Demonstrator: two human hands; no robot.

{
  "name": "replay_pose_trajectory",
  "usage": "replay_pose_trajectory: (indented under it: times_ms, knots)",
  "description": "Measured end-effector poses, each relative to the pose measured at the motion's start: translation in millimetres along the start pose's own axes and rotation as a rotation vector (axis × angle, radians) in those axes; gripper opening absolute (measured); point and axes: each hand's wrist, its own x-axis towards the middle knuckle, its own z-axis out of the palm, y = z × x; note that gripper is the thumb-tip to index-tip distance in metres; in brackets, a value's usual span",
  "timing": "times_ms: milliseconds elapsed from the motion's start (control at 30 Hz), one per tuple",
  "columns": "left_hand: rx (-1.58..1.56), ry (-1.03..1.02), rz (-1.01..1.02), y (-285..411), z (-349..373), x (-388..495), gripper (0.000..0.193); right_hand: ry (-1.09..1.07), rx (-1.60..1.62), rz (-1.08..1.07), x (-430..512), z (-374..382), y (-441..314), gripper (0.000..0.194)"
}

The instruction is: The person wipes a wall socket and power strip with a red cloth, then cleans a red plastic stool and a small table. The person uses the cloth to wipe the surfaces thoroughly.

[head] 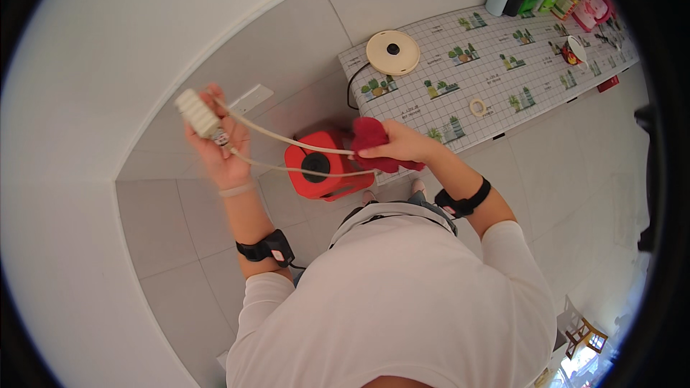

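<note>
Raised at the left, my left hand (pixel 233 164) holds a white power strip (pixel 197 112) tilted in the air. The strip's pale cord (pixel 269 133) hangs in a loop across to the right side. A dark red cloth (pixel 372 134) is bunched in my right hand (pixel 401 143), and the upper run of the cord enters the cloth there. The lower run of the cord passes just below that hand; its far end is hidden by the cloth.
Beneath the cord stands a red plastic container (pixel 312 188) with a round black part. A table with a patterned cover (pixel 480 81) bears a cream kettle base (pixel 392 62), a tape roll (pixel 477 107), a mug (pixel 573 53) and several containers. A white socket panel (pixel 250 98) is on the wall.
</note>
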Motion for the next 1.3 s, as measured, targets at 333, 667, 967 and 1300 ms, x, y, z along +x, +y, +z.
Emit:
replay_pose_trajectory:
  times_ms: [333, 667, 967, 1300]
  knots:
    - [0.267, 0.119, -0.152, -59.3, 15.7, -9.8, 0.047, 0.009, 0.038, -0.098, 61.5, 33.9, -61.3, 0.038]
    - [-0.002, -0.079, 0.188, 35.9, -16.4, -3.7, 0.036, 0.067, -0.309, 0.184, -2.9, 3.4, 26.5, 0.024]
    - [0.113, 0.092, 0.235, 38.0, -23.5, -8.9, 0.035, 0.45, 0.299, 0.125, -59.2, -22.4, 72.7, 0.026]
    - [0.021, -0.067, 0.143, 15.8, 3.3, 8.4, 0.042, 0.756, 0.392, 0.191, -118.8, -70.6, 66.4, 0.034]
